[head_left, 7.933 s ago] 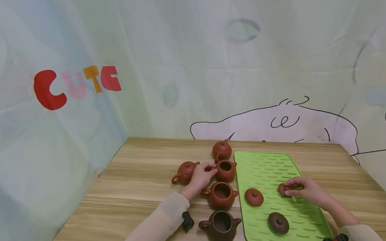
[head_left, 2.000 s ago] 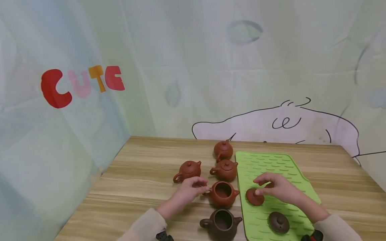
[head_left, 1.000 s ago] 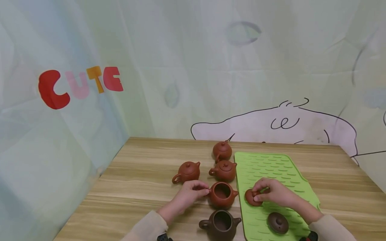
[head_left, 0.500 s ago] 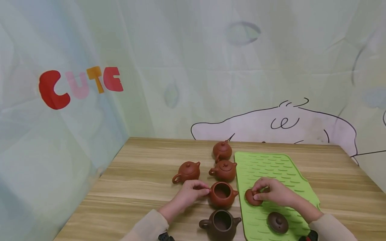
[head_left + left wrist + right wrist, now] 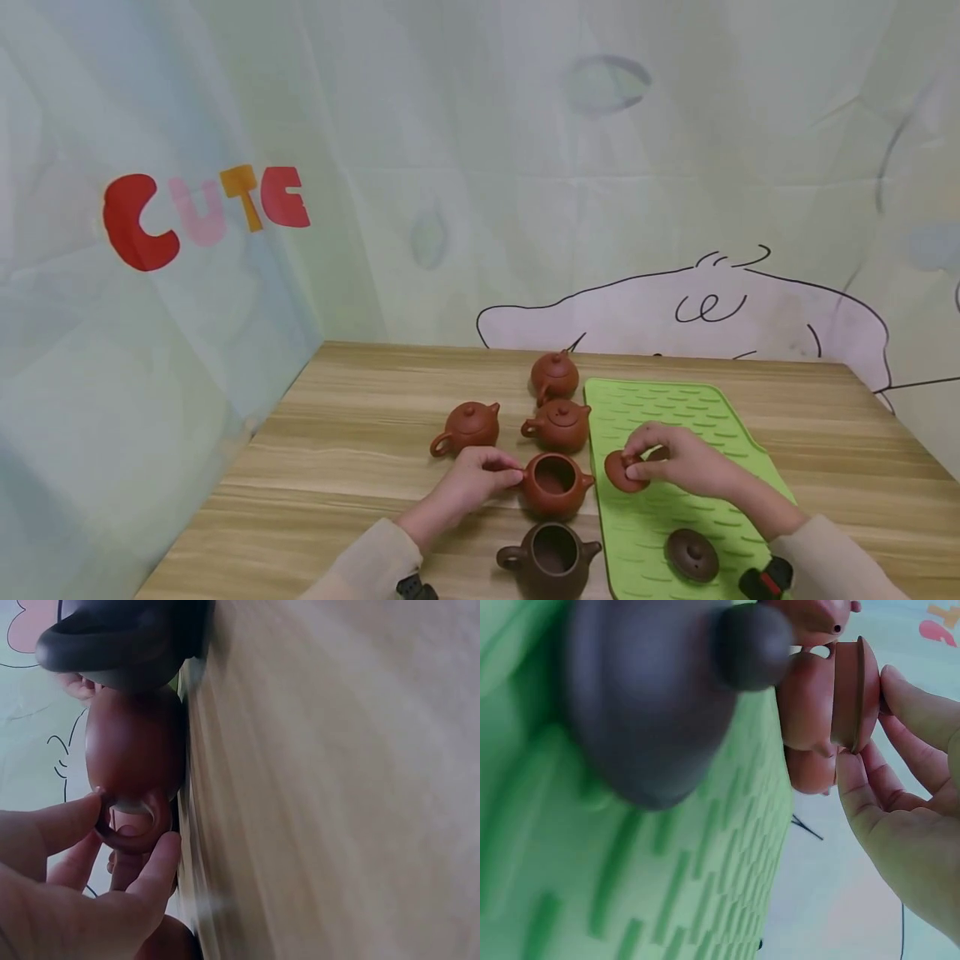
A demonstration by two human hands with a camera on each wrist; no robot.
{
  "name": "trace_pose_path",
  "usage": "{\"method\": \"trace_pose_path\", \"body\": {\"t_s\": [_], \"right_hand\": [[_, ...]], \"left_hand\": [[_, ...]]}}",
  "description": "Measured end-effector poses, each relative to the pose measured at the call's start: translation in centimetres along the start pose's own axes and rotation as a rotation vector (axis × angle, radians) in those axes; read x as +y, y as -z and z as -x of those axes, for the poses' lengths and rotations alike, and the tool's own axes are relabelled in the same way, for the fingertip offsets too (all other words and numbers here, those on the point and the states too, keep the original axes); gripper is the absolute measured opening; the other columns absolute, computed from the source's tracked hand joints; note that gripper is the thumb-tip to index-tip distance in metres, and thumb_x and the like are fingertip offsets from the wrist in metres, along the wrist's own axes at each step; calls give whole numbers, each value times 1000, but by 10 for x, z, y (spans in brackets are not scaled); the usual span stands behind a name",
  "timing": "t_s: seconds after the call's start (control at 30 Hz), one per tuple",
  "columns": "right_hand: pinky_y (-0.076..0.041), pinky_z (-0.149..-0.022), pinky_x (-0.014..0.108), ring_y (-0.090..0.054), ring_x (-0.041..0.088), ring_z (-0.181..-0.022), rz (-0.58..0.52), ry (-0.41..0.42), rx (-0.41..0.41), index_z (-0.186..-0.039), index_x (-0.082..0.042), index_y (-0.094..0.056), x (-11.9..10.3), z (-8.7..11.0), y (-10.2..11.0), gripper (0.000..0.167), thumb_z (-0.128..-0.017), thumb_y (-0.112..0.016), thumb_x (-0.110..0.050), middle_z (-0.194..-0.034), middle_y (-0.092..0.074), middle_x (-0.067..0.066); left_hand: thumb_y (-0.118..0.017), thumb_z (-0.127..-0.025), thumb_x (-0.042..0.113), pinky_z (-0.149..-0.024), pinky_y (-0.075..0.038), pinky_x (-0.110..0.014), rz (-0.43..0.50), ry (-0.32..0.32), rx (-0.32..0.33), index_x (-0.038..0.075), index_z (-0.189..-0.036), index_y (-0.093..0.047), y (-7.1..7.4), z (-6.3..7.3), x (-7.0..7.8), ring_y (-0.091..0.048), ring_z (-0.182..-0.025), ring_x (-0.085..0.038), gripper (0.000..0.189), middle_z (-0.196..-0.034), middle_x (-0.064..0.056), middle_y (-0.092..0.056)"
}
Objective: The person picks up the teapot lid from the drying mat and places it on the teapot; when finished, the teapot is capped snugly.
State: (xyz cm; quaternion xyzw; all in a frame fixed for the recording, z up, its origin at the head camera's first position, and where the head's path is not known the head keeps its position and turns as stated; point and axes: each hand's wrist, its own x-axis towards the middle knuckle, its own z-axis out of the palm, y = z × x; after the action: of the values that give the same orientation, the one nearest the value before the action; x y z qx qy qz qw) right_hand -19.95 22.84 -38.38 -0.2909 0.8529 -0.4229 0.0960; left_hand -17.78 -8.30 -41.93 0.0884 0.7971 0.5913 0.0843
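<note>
Pinching the red lid [image 5: 618,474] above the green mat [image 5: 652,408] is the right hand [image 5: 686,462]; at left, the left hand [image 5: 472,483] grips the handle [image 5: 135,842] of the open teapot [image 5: 555,505] on the desk [image 5: 352,408]. The lid seems light but fragile; its knob [image 5: 886,706] suits best.

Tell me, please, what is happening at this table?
A person's left hand pinches the handle of an open reddish teapot, while the right hand holds a reddish lid above the green mat. A dark brown teapot also stands open; a dark brown lid lies on the mat. Three other reddish teapots are lidded.
</note>
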Motion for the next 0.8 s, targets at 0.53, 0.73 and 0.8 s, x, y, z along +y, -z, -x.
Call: {"method": "trace_pose_path", "body": {"t_s": [0.53,0.73,0.8], "right_hand": [[-52,-80,29,-56,10,-97,-7,92,-39,-98,-8,-69,-29,-24,-12,15,-87,-71,-17,-102,-62,4],[-53,-82,31,-55,14,-98,-12,90,-54,-97,-8,-69,-36,-33,-20,14,-87,-71,-18,-101,-61,3],[-53,-83,33,-56,14,-97,-1,98,-55,-96,-8,-69,-38,-36,-23,13,-87,-72,-18,-100,-62,3]], "left_hand": [[-72,-84,5,-68,-48,-24,-9,-1,-13,-7,-97,-71,2,1,3,-55,-74,-6,18,-88,-9,-70],[-72,-85,5,-67,-47,-24,-7,7,-20,-7,-97,-71,2,0,4,-55,-73,-6,17,-87,-8,-69],[-72,-85,5,-67,-47,-24,-10,13,-22,-7,-97,-71,2,0,4,-55,-73,-6,17,-87,-7,-69]]}}
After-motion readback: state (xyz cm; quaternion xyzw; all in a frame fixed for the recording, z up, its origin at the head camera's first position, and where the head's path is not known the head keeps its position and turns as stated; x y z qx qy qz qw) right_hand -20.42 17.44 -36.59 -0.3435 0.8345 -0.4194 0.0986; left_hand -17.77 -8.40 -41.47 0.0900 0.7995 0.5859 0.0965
